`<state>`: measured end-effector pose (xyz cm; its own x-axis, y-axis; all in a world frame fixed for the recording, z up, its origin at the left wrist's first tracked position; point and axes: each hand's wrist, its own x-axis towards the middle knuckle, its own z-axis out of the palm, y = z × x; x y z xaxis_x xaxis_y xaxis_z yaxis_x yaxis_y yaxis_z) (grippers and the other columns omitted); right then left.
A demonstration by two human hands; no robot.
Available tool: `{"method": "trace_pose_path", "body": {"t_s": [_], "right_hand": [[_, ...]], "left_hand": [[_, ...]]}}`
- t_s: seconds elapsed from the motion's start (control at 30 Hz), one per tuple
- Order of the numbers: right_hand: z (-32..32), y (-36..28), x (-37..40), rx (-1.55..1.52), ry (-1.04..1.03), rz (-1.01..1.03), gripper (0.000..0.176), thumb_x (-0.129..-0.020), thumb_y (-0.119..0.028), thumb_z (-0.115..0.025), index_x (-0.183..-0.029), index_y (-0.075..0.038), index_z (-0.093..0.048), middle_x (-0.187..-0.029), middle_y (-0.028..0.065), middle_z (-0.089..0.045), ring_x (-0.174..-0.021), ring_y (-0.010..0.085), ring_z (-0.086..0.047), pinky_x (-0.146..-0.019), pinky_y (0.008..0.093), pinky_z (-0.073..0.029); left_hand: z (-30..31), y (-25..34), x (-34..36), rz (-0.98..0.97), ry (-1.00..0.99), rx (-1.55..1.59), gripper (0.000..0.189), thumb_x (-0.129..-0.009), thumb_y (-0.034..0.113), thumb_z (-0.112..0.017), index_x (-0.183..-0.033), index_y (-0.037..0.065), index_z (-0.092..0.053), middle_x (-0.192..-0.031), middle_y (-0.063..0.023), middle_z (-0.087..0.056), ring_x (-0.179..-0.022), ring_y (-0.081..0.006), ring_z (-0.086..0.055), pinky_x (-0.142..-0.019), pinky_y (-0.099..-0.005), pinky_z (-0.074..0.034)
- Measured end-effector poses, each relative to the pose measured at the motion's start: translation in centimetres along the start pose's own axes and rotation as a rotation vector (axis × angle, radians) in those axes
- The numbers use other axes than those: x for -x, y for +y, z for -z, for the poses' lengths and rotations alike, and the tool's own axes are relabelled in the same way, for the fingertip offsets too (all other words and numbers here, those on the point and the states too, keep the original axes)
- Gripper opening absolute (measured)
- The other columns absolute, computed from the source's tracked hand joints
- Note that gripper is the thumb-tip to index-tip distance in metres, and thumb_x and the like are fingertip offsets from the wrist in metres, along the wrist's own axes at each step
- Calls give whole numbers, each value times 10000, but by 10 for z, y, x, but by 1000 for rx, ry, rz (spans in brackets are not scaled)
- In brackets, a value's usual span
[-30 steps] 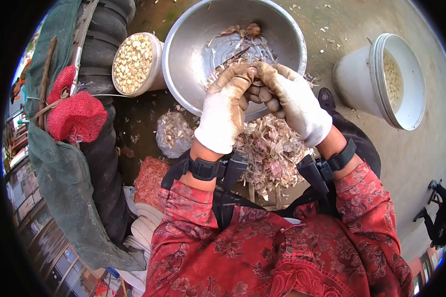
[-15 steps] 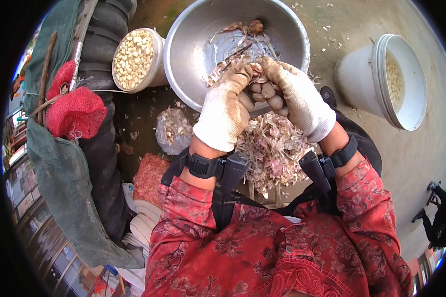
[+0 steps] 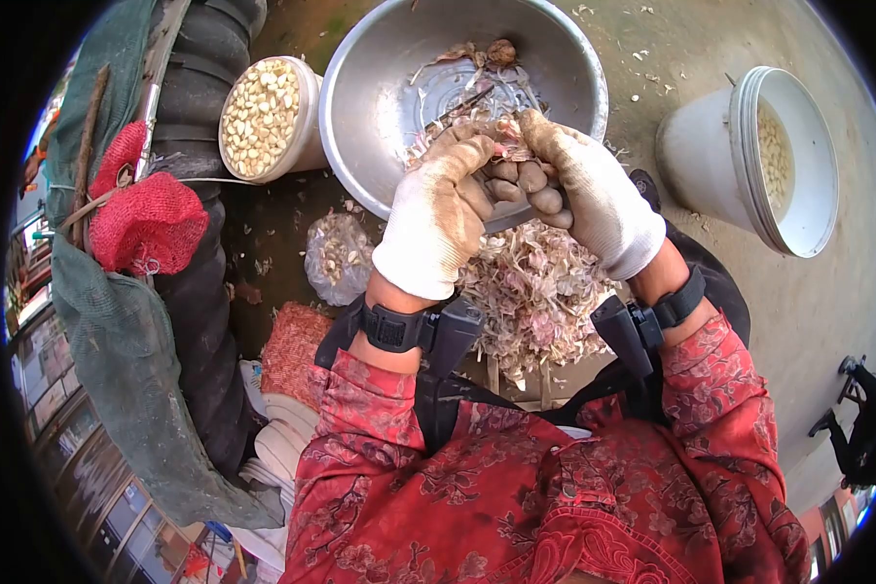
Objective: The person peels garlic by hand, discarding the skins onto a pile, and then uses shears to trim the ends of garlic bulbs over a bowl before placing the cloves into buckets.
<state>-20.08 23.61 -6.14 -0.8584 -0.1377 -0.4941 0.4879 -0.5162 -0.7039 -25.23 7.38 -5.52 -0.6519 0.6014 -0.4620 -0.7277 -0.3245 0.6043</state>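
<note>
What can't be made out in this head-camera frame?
1. Head view: whatever the left hand and right hand work between them, covered by their curled fingers.
2. Metal bowl: far rim cut off by the top edge.
3. Plastic bag: contents too blurred to name.

Left hand [image 3: 436, 219] and right hand [image 3: 594, 200] are wearing soiled white knit gloves. Black wrist straps [image 3: 391, 328] are carrying black boxes [image 3: 450, 331]. Red floral sleeves [image 3: 380, 409] are covering both arms.

Outdoor street-side garlic-peeling spot: concrete ground [image 3: 672, 58], clove bucket [image 3: 696, 161], metal basin [image 3: 380, 88], skin heap [image 3: 535, 292].
</note>
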Motion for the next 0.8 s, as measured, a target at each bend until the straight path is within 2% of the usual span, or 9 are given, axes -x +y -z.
{"method": "trace_pose_path", "body": {"t_s": [0.07, 0.1, 0.17, 0.3, 0.37, 0.5, 0.6, 0.67, 0.8], "right_hand": [[-1, 1, 0, -51, 38, -33, 336, -995, -376, -454, -949, -71, -587, -676, -50, -528, -497, 13, -383, -415, 169, -293], [0, 2, 1, -50, 37, -33, 336, -995, -376, -454, -949, -71, -587, -676, -50, -528, -497, 13, -383, -415, 169, -293], [3, 2, 2, -40, -50, -16, 312, -990, -373, -469, -943, -80, -563, -671, -53, -504, -500, 14, -388, -411, 171, -296], [0, 1, 1, -3, -53, -55, 296, -984, -365, -488, -914, -85, -555, -684, -47, -512, -501, 14, -394, -411, 171, -305], [1, 3, 1, -35, -59, -62, 290, -979, -360, -501, -918, -81, -553, -693, -36, -520, -503, 15, -402, -415, 170, -315], [-3, 2, 5, -13, -27, -61, 289, -980, -351, -498, -927, -72, -553, -694, -28, -520, -504, 23, -410, -420, 175, -325], [-5, 0, 7, 48, 13, -43, 291, -978, -347, -498, -919, -67, -551, -677, -29, -503, -504, 30, -409, -422, 180, -330], [-5, 0, 8, 80, 31, -68, 297, -980, -347, -490, -898, -69, -553, -658, -36, -484, -504, 33, -398, -422, 185, -316], [1, 4, 7, -7, -52, -8, 307, -984, -350, -479, -883, -71, -559, -645, -38, -472, -488, 33, -368, -417, 190, -285]], "left_hand": [[-2, 0, -1, 12, 103, 168, 226, -987, 204, -457, -1075, 24, -560, -830, -63, -583, -689, -160, -574, -680, -278, -504], [1, -1, -2, 12, 104, 169, 226, -987, 204, -457, -1075, 24, -560, -830, -63, -583, -689, -160, -574, -680, -278, -504], [10, -6, -3, -23, 111, 27, 245, -997, 243, -460, -1088, 46, -573, -852, -29, -575, -657, -94, -533, -602, -218, -460], [13, -3, -1, -32, 156, -106, 246, -994, 243, -454, -1129, 57, -541, -878, -21, -514, -732, -127, -513, -614, -236, -438], [9, 1, 2, -123, 53, -465, 219, -990, 215, -454, -1089, 50, -557, -868, -19, -526, -732, -121, -519, -623, -238, -446], [7, 1, 2, -40, 136, -264, 194, -976, 184, -469, -1060, 40, -568, -852, -15, -538, -714, -114, -527, -615, -231, -446], [7, 0, 5, -123, 118, -480, 175, -962, 167, -487, -1045, 36, -569, -854, -18, -553, -696, -109, -535, -605, -223, -446], [10, -2, 3, -35, 141, -265, 175, -965, 150, -473, -1054, 31, -564, -858, -20, -559, -680, -107, -534, -592, -218, -440], [5, 1, 3, 29, 128, -107, 195, -971, 136, -453, -1090, 22, -558, -867, -21, -562, -688, -103, -530, -596, -218, -438]]}}
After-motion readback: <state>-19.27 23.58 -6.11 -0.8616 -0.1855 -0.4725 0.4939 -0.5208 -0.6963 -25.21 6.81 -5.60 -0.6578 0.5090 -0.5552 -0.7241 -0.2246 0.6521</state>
